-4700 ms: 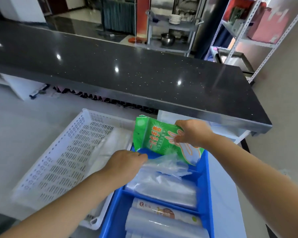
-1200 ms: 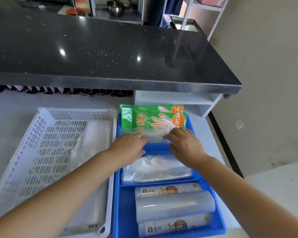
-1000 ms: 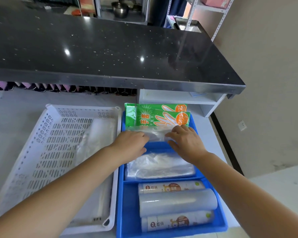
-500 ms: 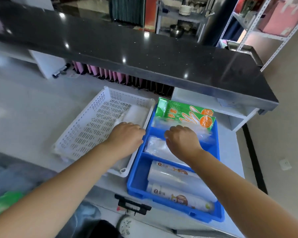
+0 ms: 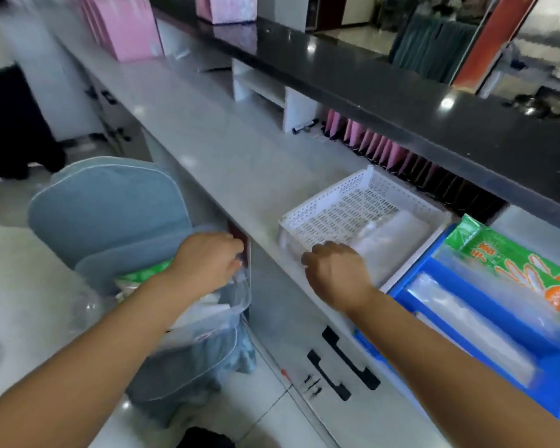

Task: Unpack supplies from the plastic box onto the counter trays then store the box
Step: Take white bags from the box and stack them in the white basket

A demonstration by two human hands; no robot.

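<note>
Both hands have left the blue tray since half a second ago, and the view has swung leftward along the grey counter. Left hand: off the counter's near edge, knuckles up, fingers curled at the rim of the clear plastic box; whether it grips the rim cannot be told. Clear plastic box: below counter level, on a chair with a grey-blue cover; holds a green packet and pale items, blurred. Right hand: above the counter's near edge, loosely curled, holding nothing, at the near corner of the white perforated tray. White perforated tray: on the counter, clear plastic bags along its right side. Blue tray: on the counter, touching the white tray's right side; far compartment holds green glove packets standing against the back wall, with clear bags in front. Black upper countertop: raised behind the grey counter; pink folders stand in a row beneath it. Drawer fronts with black handles: below the counter's near edge.
</note>
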